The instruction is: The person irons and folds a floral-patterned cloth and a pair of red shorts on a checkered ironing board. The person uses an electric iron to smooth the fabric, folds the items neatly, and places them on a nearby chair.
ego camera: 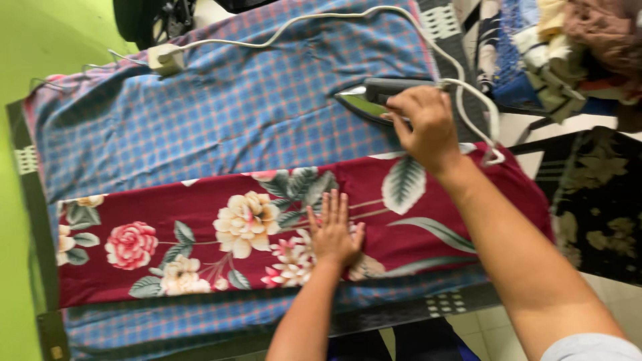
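A dark red cloth with large flower and leaf prints point(200, 227) lies folded lengthwise across a surface covered by a blue checked sheet point(241, 113). My left hand point(333, 232) rests flat on the red cloth, fingers spread. My right hand point(422, 124) grips the handle of a grey electric iron point(364, 100), which sits on the blue sheet just above the red cloth's upper edge. The iron's white cord point(294, 23) loops back to a white plug block point(166, 59) at the sheet's far left corner.
A heap of mixed clothes point(568, 47) sits at the top right. A dark patterned cloth point(595, 200) lies to the right of the surface. A green wall point(40, 40) runs along the left. Pale floor tiles point(481, 324) show at the bottom.
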